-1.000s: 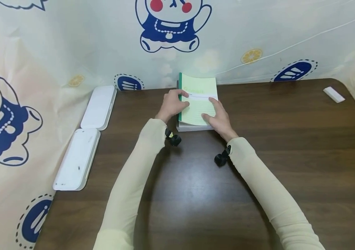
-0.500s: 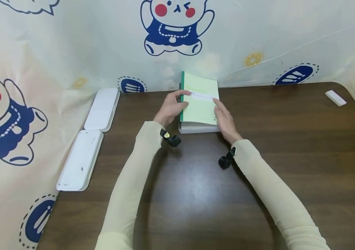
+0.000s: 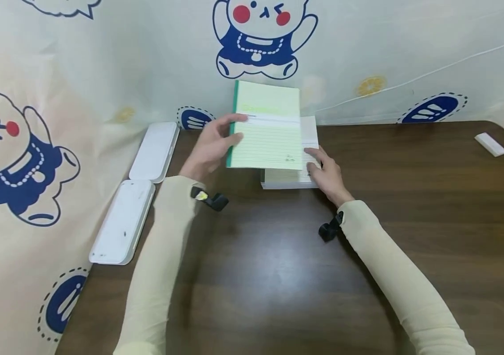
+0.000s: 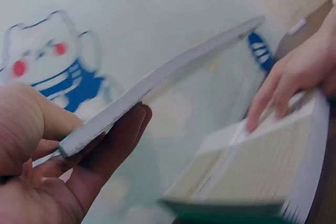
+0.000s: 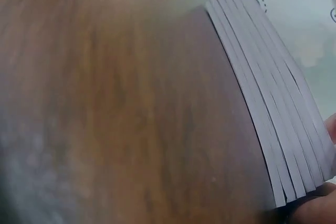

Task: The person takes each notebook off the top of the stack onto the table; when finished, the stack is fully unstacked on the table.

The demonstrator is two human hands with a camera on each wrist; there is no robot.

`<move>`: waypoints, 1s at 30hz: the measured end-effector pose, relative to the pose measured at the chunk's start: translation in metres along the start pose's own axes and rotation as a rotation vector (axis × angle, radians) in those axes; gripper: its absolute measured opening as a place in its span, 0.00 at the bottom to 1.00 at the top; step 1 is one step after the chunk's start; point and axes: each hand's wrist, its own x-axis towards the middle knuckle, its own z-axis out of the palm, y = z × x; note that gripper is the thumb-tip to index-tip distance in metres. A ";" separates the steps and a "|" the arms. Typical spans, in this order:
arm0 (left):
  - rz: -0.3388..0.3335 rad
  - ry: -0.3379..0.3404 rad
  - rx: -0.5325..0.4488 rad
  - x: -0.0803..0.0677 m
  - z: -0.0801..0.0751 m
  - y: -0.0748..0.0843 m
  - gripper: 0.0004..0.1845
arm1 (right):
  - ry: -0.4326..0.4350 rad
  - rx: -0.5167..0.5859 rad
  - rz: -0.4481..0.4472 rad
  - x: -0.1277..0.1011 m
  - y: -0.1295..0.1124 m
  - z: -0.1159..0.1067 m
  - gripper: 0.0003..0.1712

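My left hand [image 3: 209,148] pinches a thin notebook [image 3: 270,133] with pale green cover and dark green spine, thumb on one face and fingers on the other. The left wrist view shows the notebook's edge [image 4: 157,77] slanting up out of the grip. It hangs raised, overlapping a stack of notebooks [image 3: 289,178] in the head view. My right hand [image 3: 328,175] rests on the stack's right side, its fingers [image 4: 268,98] touching the top in the left wrist view. The right wrist view shows the stacked page edges [image 5: 268,93] on the table.
Two white cases [image 3: 154,152] [image 3: 122,222] lie end to end along the table's left edge. A small white block [image 3: 490,144] sits at the far right corner. A printed cloth [image 3: 145,59] hangs behind the brown table [image 3: 278,276] and on its left.
My left hand has lifted the top green notebook off the stack and moved it left, uncovering part of the pile. My right hand has let go of that notebook and stays by the stack.
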 end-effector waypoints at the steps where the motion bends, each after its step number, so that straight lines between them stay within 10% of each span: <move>1: 0.008 0.010 -0.011 -0.004 -0.011 -0.001 0.23 | 0.000 -0.022 -0.006 0.000 0.000 -0.001 0.26; 13: -0.223 0.223 0.145 -0.034 -0.108 -0.078 0.23 | 0.015 -0.069 -0.005 -0.001 0.002 -0.005 0.27; 30: -0.168 0.250 0.778 -0.020 -0.112 -0.104 0.25 | 0.012 -0.053 -0.033 -0.001 0.004 0.000 0.27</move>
